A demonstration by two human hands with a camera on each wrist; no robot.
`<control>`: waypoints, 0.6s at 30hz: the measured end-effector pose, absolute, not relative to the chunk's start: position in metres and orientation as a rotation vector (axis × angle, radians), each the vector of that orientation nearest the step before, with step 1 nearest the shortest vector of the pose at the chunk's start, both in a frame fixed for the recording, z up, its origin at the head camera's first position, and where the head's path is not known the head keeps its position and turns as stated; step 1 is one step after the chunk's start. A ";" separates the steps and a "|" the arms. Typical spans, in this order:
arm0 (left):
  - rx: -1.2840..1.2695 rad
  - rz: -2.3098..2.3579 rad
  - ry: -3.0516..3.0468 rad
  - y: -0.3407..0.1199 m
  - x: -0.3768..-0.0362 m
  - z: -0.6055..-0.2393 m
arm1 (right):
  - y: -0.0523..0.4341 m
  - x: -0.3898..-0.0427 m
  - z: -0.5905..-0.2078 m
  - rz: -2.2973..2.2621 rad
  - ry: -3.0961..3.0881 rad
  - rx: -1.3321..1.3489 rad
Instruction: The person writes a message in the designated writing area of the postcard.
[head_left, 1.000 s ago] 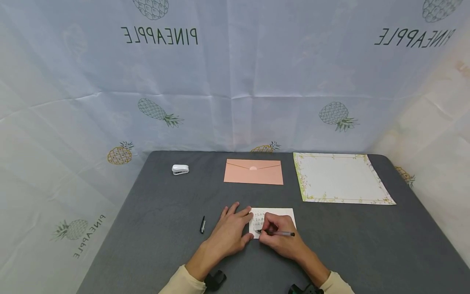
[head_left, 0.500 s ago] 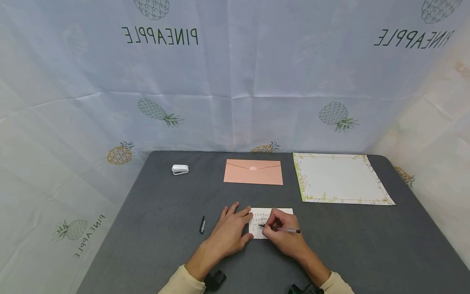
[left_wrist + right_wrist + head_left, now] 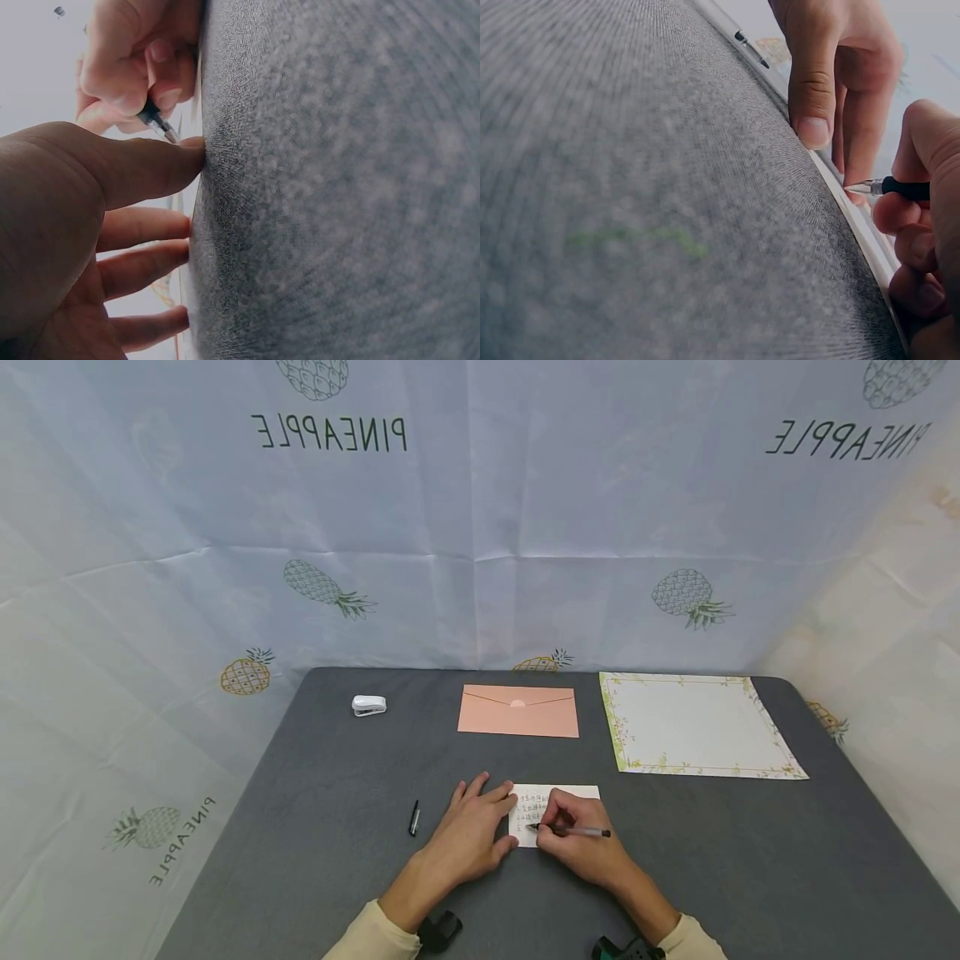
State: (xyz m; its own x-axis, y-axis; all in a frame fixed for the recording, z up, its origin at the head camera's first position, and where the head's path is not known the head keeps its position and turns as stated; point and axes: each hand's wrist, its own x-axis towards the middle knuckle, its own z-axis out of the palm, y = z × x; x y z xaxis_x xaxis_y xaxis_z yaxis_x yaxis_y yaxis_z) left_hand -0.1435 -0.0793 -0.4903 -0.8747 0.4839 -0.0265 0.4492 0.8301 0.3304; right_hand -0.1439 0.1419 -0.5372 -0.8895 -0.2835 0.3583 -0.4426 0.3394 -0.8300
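A small white card (image 3: 573, 794) with handwriting lies on the grey table (image 3: 337, 760) near the front. My left hand (image 3: 474, 825) lies flat with straight fingers, pressing the card's left edge. My right hand (image 3: 573, 842) grips a pen (image 3: 577, 832), its tip on the card's lower left part. In the left wrist view my left hand's thumb (image 3: 142, 169) touches the table beside the pen tip (image 3: 161, 127). The right wrist view shows the pen (image 3: 900, 187) pinched in my right hand's fingers (image 3: 915, 217), close to the left hand's thumb (image 3: 814, 82).
A black pen cap (image 3: 413, 817) lies left of my left hand. A white stapler (image 3: 369, 705) sits at the back left, a pink envelope (image 3: 518, 711) at the back centre, a floral-bordered sheet (image 3: 697, 723) at the back right. A pineapple-print cloth hangs behind.
The right hand and pen shifted up and right on the card, then came back down and left to a lower line. The left hand stayed put.
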 end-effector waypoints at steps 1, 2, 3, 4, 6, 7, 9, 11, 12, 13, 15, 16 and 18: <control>0.744 0.482 2.900 -0.079 -0.144 -0.490 | 0.142 -0.144 -0.537 1.587 -2.446 0.670; 0.747 0.483 2.900 -0.079 -0.144 -0.490 | 0.142 -0.144 -0.538 1.585 -2.447 0.671; 0.752 0.486 2.901 -0.079 -0.144 -0.491 | 0.142 -0.144 -0.538 1.584 -2.446 0.675; 0.755 0.490 2.902 -0.080 -0.144 -0.491 | 0.142 -0.144 -0.537 1.585 -2.447 0.676; 0.762 0.496 2.904 -0.080 -0.143 -0.490 | 0.141 -0.143 -0.537 1.591 -2.454 0.673; 0.766 0.499 2.905 -0.080 -0.143 -0.490 | 0.141 -0.143 -0.537 1.591 -2.456 0.672; 0.772 0.506 2.907 -0.080 -0.143 -0.490 | 0.140 -0.142 -0.536 1.594 -2.464 0.667; 0.772 0.505 2.906 -0.080 -0.142 -0.490 | 0.140 -0.142 -0.536 1.594 -2.476 0.659; 0.773 0.508 2.907 -0.080 -0.142 -0.490 | 0.140 -0.141 -0.536 1.592 -2.479 0.657; 0.774 0.511 2.907 -0.080 -0.143 -0.490 | 0.140 -0.141 -0.535 1.590 -2.481 0.657; 0.770 0.509 2.906 -0.080 -0.143 -0.490 | 0.140 -0.141 -0.535 1.584 -2.483 0.659; 0.768 0.509 2.906 -0.080 -0.143 -0.490 | 0.140 -0.141 -0.535 1.586 -2.482 0.661; 0.769 0.515 2.904 -0.080 -0.143 -0.490 | 0.140 -0.141 -0.535 1.590 -2.480 0.670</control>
